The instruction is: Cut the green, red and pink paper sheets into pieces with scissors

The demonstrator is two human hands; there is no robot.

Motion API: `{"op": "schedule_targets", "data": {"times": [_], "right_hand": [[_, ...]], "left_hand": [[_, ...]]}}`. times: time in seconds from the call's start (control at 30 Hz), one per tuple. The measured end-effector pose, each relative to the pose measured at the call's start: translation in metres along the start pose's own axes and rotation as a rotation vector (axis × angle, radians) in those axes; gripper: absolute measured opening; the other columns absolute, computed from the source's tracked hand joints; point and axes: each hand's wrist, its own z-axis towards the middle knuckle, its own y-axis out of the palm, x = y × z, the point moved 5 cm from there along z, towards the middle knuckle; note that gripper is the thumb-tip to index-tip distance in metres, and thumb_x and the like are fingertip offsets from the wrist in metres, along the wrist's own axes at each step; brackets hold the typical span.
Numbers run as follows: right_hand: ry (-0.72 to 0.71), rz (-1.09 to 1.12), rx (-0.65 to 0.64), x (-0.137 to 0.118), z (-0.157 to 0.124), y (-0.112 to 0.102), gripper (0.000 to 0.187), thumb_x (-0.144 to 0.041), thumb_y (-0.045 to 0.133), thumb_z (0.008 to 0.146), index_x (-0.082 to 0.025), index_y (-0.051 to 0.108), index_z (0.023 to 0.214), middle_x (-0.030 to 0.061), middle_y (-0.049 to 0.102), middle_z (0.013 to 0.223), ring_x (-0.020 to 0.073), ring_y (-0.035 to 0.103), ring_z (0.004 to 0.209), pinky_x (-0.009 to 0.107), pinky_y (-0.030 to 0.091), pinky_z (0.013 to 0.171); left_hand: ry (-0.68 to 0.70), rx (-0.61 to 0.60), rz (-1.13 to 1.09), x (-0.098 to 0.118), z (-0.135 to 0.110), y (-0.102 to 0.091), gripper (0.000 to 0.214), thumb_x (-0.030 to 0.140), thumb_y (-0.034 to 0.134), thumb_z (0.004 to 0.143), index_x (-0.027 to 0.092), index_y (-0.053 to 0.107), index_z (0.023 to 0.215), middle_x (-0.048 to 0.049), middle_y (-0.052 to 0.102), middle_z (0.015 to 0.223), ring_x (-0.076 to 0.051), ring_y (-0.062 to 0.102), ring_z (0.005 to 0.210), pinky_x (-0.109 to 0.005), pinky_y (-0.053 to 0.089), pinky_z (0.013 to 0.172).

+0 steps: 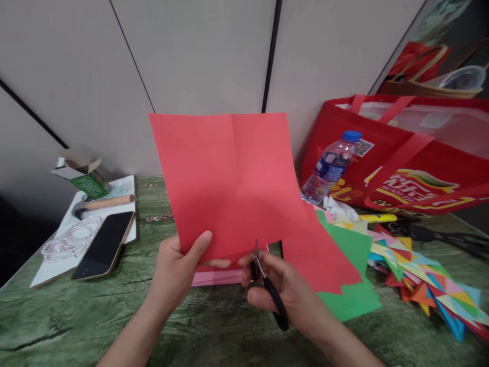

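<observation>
My left hand point(183, 262) grips a large red sheet of paper point(229, 183) by its lower left corner, thumb in front and fingers behind. A faint crease runs down the sheet's upper middle. In my right hand point(278, 285) is a pair of scissors point(269, 290) with black handles, its blades pointing up at the sheet's lower edge. Whether the blades have cut into the paper I cannot tell. Under the held sheet lie pink paper point(217, 278), more red paper point(321, 255) and green paper point(351, 300).
Folded coloured paper pieces point(431, 280) lie at right, near a yellow tube point(378, 218). Behind stand a water bottle point(330, 168) and a red bag point(405, 153). At left, a white board point(49, 265) carries a phone point(105, 244), beads point(72, 238), a wooden-handled tool point(110, 202) and a small box point(89, 181).
</observation>
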Motion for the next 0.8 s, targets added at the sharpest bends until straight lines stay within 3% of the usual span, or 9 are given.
{"op": "schedule_targets", "data": {"times": [0.33,0.8], "right_hand": [[0.0,-0.044,0.023,0.0,0.0003,-0.0013,0.039,-0.04,0.072,0.064,-0.02,0.054,0.092,-0.0005,0.05,0.076,0.0139,0.05,0.072,0.026,0.04,0.064],[0.001,-0.035,0.08,-0.0011,0.0011,0.001,0.04,-0.043,0.073,0.061,-0.019,0.056,0.087,-0.0031,0.046,0.067,0.0113,0.045,0.059,0.025,0.036,0.057]], "left_hand": [[0.034,-0.002,0.061,-0.0017,-0.0014,-0.004,0.013,0.03,0.064,0.072,0.021,0.068,0.08,-0.0002,0.07,0.071,-0.023,0.067,0.061,-0.029,0.053,0.047],[0.039,0.081,0.12,0.0047,-0.0041,-0.0031,0.021,0.035,0.069,0.064,0.017,0.068,0.073,-0.0041,0.07,0.071,-0.027,0.067,0.068,-0.028,0.053,0.045]]}}
